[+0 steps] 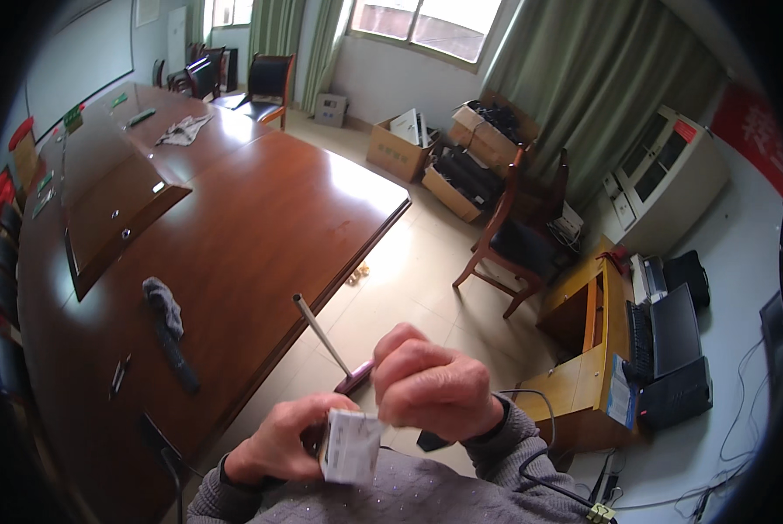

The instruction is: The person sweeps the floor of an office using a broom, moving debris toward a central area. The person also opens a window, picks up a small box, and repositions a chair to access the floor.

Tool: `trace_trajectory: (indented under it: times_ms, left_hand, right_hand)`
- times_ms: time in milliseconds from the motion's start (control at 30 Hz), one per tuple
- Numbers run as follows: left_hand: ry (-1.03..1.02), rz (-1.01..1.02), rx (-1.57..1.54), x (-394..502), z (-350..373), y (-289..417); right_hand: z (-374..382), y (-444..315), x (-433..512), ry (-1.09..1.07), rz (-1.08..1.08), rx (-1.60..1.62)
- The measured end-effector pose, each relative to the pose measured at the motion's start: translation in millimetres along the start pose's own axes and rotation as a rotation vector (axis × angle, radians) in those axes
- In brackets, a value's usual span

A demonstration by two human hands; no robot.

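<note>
My left hand [286, 439] grips a small white box [352, 447] that bears writing, close in front of my grey sweater. Just above and right of the box is my right hand [431, 383], its fingers curled; whether they pinch something small cannot be told. Beyond my hands a pole with a pink head [353, 380] leans at the edge of the wooden table [267, 216]. On that table lie a grey cloth [162, 301] touching a dark, long object [176, 357], and a small slim metal item [119, 376].
A wooden chair [522, 242] stands right of the table, near cardboard boxes [398, 154] under the window. At the right is a wooden desk [572, 393] with a keyboard [639, 340], a monitor [676, 334] and a black computer case [676, 396]. A cable runs by my right sleeve.
</note>
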State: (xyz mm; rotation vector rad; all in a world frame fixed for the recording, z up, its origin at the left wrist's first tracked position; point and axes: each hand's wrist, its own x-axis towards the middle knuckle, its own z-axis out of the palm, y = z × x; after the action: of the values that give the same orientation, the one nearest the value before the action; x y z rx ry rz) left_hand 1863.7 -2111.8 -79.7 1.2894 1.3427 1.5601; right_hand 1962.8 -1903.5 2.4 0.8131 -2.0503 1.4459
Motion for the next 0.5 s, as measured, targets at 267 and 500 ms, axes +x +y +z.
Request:
trace_trajectory:
  times_ms: [267, 500]
  left_hand:
    - [0.231, 0.24, 0.308, 12, 38, 37]
    - [0.288, 1.013, -0.189, 56, 64, 26]
  right_hand:
    - [25, -20, 20, -0.013, -0.32, 0.848]
    - [32, -16, 32, -0.059, -0.523, 0.863]
